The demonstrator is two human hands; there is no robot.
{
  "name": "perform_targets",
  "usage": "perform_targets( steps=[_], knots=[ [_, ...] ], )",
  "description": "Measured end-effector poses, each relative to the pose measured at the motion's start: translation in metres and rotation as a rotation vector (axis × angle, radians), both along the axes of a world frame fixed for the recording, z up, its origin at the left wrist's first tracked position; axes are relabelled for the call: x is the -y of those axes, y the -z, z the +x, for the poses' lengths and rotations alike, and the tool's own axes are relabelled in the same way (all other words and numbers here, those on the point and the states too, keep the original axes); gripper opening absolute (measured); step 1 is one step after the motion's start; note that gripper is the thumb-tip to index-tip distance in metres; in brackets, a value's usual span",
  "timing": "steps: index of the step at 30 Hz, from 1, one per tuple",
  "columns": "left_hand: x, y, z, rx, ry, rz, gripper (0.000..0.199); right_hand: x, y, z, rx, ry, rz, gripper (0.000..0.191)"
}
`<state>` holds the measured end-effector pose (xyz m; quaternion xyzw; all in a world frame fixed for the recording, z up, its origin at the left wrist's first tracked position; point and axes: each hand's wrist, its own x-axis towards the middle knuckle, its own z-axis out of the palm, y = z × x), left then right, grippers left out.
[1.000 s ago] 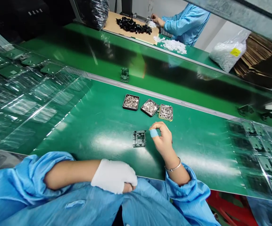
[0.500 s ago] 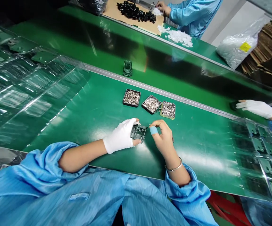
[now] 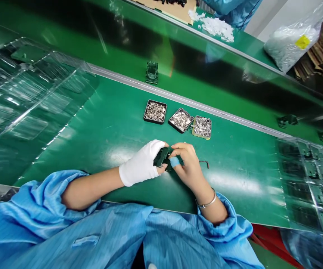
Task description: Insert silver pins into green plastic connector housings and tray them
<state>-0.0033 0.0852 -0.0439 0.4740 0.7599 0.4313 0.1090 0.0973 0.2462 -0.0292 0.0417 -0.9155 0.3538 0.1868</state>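
My left hand (image 3: 141,164), in a white glove with bare fingertips, grips a dark green slotted part (image 3: 162,157) that looks like a housing or circuit board. The part is tilted and partly covered by my fingers. At its right edge is my right hand (image 3: 188,162), bare but for a blue wrap on one digit. Its thumb and forefinger pinch a tiny metal piece (image 3: 169,154) against the part; its exact kind is too small to tell. An L-shaped hex key (image 3: 204,163) lies beside my right hand, partly hidden by it.
Beyond my hands stand a black tray (image 3: 155,111), a second tray (image 3: 181,120) and a yellowish-edged tray (image 3: 202,127), all filled with small metal pieces. Clear plastic trays (image 3: 38,108) lie left, more (image 3: 315,175) right. A green part (image 3: 152,72) stands beyond the metal rail (image 3: 178,100).
My right hand has moved left to the green part, which has tilted and darkened. The view has shifted down. A co-worker's gloved hand at the right has left, and the hex key now shows.
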Motion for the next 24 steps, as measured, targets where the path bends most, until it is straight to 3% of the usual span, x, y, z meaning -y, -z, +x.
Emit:
perform_targets(
  steps=[10, 14, 18, 24],
  knots=[
    [0.0, -0.002, 0.0, -0.218, 0.03, 0.04, 0.041, 0.0, 0.0, 0.001, 0.036, -0.016, 0.05, 0.027],
    [0.0, -0.006, -0.001, -0.255, 0.036, -0.04, 0.042, 0.0, 0.0, 0.0, 0.048, -0.009, -0.019, 0.024],
    [0.002, -0.008, -0.001, -0.156, 0.064, -0.016, 0.039, 0.004, 0.002, -0.001, 0.042, 0.011, -0.136, 0.018],
    [0.005, 0.001, 0.0, -0.121, 0.034, 0.009, 0.042, 0.01, 0.007, -0.004, 0.022, 0.029, -0.268, 0.009]
  ],
)
